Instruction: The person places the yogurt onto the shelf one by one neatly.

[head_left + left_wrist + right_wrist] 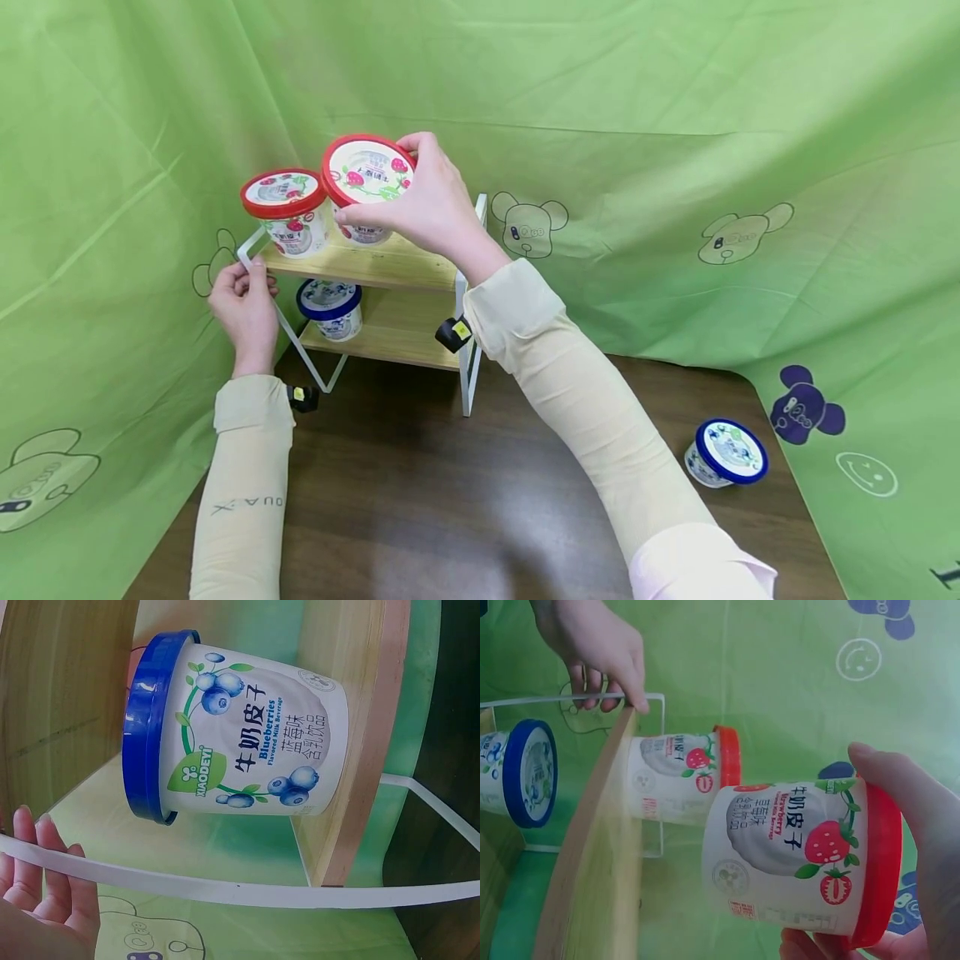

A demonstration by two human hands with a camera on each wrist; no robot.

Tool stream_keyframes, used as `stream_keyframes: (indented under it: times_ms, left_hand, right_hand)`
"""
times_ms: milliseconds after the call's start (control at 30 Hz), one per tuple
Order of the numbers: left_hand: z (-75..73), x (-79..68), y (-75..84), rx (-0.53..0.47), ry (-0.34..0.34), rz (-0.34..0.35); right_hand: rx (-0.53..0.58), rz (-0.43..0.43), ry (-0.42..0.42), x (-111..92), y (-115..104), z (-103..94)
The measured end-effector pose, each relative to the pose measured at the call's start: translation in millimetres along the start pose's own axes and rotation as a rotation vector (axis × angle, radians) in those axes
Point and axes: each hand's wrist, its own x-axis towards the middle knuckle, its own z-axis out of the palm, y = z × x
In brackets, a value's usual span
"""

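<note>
My right hand grips a strawberry milk tub by its red lid, thumb on one side and fingers on the other. In the right wrist view this tub shows a gap to the upper board. Beside it, a second red-lidded strawberry tub stands upright on the two-tier shelf rack, near its left end. My left hand holds the rack's white metal frame at the upper left corner, thumb at the board's edge. A blue-lidded blueberry tub stands on the lower board.
Another blue-lidded tub sits on the dark wooden table at the right, near the table's edge. Green cloth with printed bear faces hangs behind and on both sides.
</note>
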Motion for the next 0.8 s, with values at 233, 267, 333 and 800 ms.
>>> stream_keyframes:
  times_ms: [233, 267, 333, 800]
  left_hand:
    - [0.8, -4.2, 2.2, 0.001, 0.004, -0.003]
    - [1.2, -4.5, 2.4, 0.000, 0.003, -0.005]
    - [2.3, -4.8, 2.6, 0.003, 0.000, -0.002]
    - [5.5, -5.8, -0.4, 0.028, -0.009, 0.003]
  right_hand:
    - [-0.070, 0.055, 0.011, 5.9, -1.2, 8.6]
    - [-0.081, 0.060, 0.013, 6.4, -1.0, 9.3]
    - [-0.104, 0.073, 0.020, 7.1, -0.1, 10.4]
    - [-0.239, 0.157, 0.033, 8.3, 21.3, 26.8]
